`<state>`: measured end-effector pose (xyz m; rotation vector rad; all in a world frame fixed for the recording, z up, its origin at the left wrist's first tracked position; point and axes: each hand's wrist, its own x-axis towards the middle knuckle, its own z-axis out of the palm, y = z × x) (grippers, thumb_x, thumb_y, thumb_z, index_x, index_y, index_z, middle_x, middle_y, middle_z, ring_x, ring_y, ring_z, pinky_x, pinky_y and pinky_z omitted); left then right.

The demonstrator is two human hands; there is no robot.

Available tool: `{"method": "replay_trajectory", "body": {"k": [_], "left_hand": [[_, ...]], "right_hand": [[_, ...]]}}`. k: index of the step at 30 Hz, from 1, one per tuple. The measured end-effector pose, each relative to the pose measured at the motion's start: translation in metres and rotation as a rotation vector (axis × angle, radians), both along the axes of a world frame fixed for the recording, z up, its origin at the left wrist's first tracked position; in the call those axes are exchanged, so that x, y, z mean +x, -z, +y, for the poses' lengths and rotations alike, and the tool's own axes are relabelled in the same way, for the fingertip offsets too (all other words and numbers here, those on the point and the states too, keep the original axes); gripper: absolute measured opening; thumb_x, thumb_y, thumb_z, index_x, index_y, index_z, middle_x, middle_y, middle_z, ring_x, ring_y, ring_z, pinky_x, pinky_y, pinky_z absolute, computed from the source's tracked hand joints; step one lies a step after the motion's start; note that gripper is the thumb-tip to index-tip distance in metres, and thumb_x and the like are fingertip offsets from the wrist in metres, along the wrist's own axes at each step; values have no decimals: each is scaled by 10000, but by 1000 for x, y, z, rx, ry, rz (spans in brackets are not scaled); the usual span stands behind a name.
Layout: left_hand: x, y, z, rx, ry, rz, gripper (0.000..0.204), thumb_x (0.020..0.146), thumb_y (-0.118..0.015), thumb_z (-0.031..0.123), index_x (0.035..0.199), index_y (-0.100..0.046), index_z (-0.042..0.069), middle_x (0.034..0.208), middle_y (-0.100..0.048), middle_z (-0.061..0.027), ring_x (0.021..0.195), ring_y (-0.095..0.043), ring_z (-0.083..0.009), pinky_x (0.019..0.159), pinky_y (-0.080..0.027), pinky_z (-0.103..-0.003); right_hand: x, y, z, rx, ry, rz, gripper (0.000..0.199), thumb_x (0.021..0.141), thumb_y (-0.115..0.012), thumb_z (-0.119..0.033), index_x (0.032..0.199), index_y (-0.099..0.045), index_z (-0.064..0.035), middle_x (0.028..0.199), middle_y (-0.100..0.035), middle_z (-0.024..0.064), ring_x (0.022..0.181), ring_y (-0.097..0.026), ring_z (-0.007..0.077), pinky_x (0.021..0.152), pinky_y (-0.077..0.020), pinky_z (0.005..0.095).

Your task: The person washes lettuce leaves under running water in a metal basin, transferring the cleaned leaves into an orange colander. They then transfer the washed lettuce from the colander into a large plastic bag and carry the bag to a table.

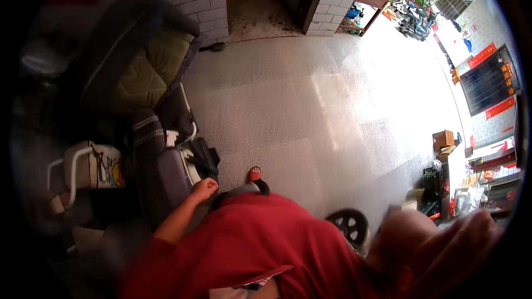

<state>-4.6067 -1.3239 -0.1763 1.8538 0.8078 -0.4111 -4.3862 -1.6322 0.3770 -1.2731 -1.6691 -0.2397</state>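
Note:
My left hand [205, 189] is in front of me, its fingers curled closed. Whatever may be inside it is hidden. Close by stands a dark padded seat with a white frame [191, 169]; contact between hand and frame is unclear. My right hand [463, 243] is raised very near the camera at the lower right, large and smeared, so its fingers cannot be read. My red shirt [249, 232] fills the bottom, and one foot in an orange-red sandal [254, 173] shows on the floor beyond it.
To the left are a dark sofa with a green cushion [149, 72] and a pale child seat [91, 166] with white bars. A black spoked wheel [349, 227] is near my right side. Boxes and clutter [443, 141] line the right wall. A doorway [266, 5] opens ahead.

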Motion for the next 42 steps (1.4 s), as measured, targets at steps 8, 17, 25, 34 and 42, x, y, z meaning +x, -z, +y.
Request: {"method": "replay_trajectory", "body": {"k": [8,17,25,34,42], "left_hand": [[241,-10,104,97,68,-100,251,868,-702,279,1025,-680,84,910,-723,-80,827,-686,-195,740,-533,-337],[395,31,221,92,97,182,253,879,-687,243,1038,-660,48,892,-715,-77,779,-672,-180,716,-534,-344],[479,-16,327,-27,-599,68,163,904,-642,198,991,-647,60,829,-656,-65,747,-630,-160,660,-516,-340],[644,45,398,15,-283,444,189,926,-605,216,1023,-647,60,857,-652,-65,772,-622,-168,692,-515,-342],[937,57,605,38,-297,127,217,946,-573,232,1052,-648,59,882,-648,-64,793,-615,-175,720,-513,-345]], "right_hand": [[172,-20,57,35,99,-13,346,820,-713,-65,1130,-641,-198,946,-516,-19,854,-502,137,669,-420,262],[420,15,141,80,179,-5,271,892,-673,-87,1159,-642,-128,964,-634,60,848,-620,138,669,-505,241],[635,-3,310,90,-362,25,265,879,-676,-105,1143,-658,-109,1027,-653,73,888,-646,175,735,-522,281],[828,22,529,-87,-710,13,264,864,-679,-126,1125,-675,-87,1098,-675,87,933,-676,217,808,-541,327],[1142,175,668,-667,142,184,268,860,-677,-215,1084,-681,-70,1124,-683,123,976,-671,280,855,-529,401]]}}
